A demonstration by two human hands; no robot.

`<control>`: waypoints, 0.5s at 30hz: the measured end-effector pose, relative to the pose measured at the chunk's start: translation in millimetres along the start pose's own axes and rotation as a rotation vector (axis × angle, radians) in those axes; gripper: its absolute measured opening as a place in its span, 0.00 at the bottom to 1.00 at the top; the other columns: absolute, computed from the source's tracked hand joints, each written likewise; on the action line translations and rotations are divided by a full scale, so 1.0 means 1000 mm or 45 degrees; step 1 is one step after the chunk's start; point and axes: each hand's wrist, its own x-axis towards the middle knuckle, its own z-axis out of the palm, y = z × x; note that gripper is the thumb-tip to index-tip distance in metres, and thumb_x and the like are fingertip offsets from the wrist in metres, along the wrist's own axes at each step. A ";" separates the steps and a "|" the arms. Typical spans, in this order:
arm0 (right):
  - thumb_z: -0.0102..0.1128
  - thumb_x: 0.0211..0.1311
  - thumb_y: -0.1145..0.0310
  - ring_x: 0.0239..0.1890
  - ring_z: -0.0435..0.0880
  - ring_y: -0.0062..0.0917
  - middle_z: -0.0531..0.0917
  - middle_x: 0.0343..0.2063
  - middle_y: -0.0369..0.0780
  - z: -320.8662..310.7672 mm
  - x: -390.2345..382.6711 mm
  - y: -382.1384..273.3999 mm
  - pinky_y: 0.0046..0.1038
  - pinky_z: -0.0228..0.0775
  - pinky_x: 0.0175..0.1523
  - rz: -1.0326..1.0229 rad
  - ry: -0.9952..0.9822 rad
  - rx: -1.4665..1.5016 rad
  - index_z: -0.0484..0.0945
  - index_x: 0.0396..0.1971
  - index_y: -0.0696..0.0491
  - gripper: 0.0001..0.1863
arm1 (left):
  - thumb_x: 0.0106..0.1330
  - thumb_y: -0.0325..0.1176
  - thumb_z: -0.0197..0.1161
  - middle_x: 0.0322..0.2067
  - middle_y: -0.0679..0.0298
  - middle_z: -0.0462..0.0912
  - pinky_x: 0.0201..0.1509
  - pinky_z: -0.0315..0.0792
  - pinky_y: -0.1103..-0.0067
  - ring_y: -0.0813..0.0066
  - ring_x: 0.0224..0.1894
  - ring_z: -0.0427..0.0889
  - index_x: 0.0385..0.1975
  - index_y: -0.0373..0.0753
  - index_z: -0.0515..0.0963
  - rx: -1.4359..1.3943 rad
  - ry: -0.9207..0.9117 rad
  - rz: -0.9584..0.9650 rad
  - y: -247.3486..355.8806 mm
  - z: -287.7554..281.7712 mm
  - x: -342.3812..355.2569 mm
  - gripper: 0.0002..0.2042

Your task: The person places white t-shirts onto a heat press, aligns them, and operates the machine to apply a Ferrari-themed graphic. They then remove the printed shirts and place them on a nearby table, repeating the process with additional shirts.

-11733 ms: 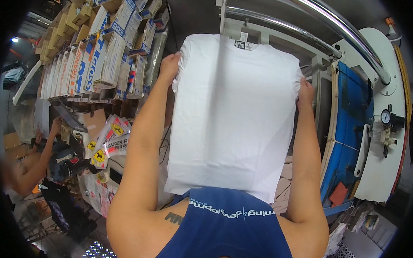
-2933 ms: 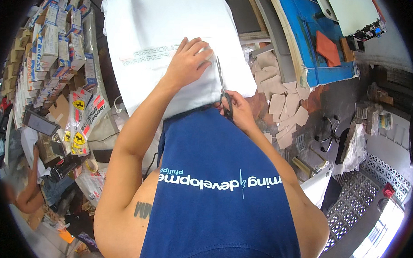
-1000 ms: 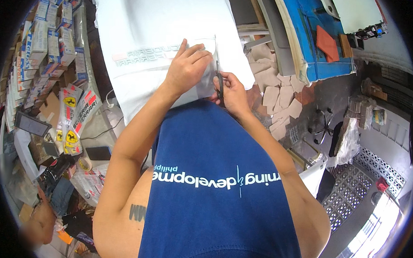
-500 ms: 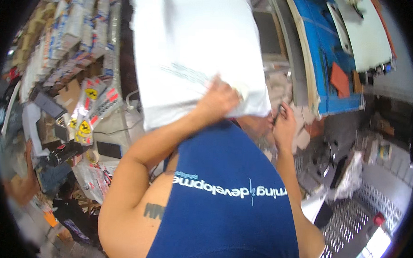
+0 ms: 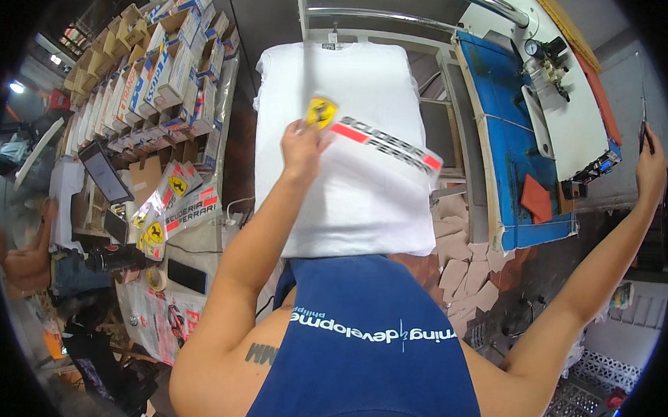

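Note:
A white T-shirt (image 5: pixel 356 216) lies spread on a flat board in front of me, its collar with a dark label at the far end. My left hand (image 5: pixel 301 154) is closed on the left end of a printed transfer sheet (image 5: pixel 351 133). This clear strip, with a yellow shield, black lettering and red bars, is held at a slant above the shirt. Far out to the right, my right hand (image 5: pixel 650 164) is closed round the dark handle of a thin rod-like tool (image 5: pixel 643 133). The tool points away from me; its exact kind is unclear.
More transfer sheets (image 5: pixel 190 212) lie on the left table beside a dark phone (image 5: pixel 187 275) and a tape roll (image 5: pixel 156 279). Boxes (image 5: pixel 162 85) are stacked behind. Another person's arm (image 5: pixel 27 265) shows far left. A blue board (image 5: pixel 509 141) stands right, above loose cardboard pieces (image 5: pixel 464 283).
My left hand has risen off the shirt's near part and now holds the transfer sheet above it. My right hand has swung from beside the shirt far out to the right.

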 end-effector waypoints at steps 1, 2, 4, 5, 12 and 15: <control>0.54 0.79 0.66 0.57 0.87 0.33 0.88 0.56 0.43 0.011 0.021 0.020 0.31 0.76 0.60 0.036 -0.086 -0.074 0.82 0.64 0.44 0.18 | 0.75 0.22 0.60 0.48 0.54 0.80 0.43 0.88 0.67 0.72 0.40 0.84 0.65 0.30 0.63 0.014 0.116 0.044 0.000 -0.012 0.006 0.21; 0.54 0.79 0.67 0.56 0.87 0.34 0.88 0.56 0.44 0.025 0.038 0.040 0.32 0.76 0.60 -0.008 -0.165 -0.110 0.82 0.63 0.46 0.18 | 0.75 0.22 0.60 0.47 0.55 0.80 0.43 0.87 0.69 0.73 0.39 0.83 0.64 0.30 0.63 0.033 0.138 0.072 0.000 -0.021 0.010 0.21; 0.54 0.78 0.68 0.56 0.87 0.36 0.88 0.55 0.46 0.059 0.067 0.081 0.33 0.76 0.60 -0.054 -0.349 -0.165 0.83 0.61 0.49 0.17 | 0.75 0.23 0.61 0.46 0.56 0.80 0.42 0.85 0.72 0.75 0.36 0.81 0.64 0.30 0.64 0.089 0.255 0.055 0.000 -0.034 0.009 0.21; 0.53 0.78 0.68 0.56 0.87 0.37 0.88 0.55 0.47 0.078 0.077 0.100 0.34 0.76 0.60 -0.075 -0.456 -0.103 0.83 0.60 0.51 0.17 | 0.75 0.23 0.61 0.46 0.56 0.81 0.42 0.84 0.74 0.77 0.35 0.80 0.63 0.30 0.64 0.195 0.190 0.176 0.001 -0.039 0.004 0.21; 0.54 0.77 0.69 0.54 0.87 0.34 0.88 0.52 0.46 0.119 0.066 0.102 0.34 0.76 0.61 -0.162 -0.512 0.073 0.84 0.59 0.52 0.17 | 0.63 0.22 0.66 0.65 0.47 0.74 0.80 0.55 0.52 0.46 0.75 0.65 0.57 0.36 0.78 1.777 -0.117 1.377 0.029 -0.076 -0.035 0.20; 0.58 0.76 0.67 0.54 0.87 0.31 0.88 0.52 0.44 0.071 0.005 0.006 0.32 0.77 0.62 -0.142 0.043 -0.157 0.84 0.60 0.50 0.17 | 0.68 0.37 0.69 0.70 0.50 0.70 0.79 0.49 0.40 0.44 0.76 0.62 0.60 0.41 0.80 2.184 -0.506 1.193 0.028 -0.082 -0.031 0.21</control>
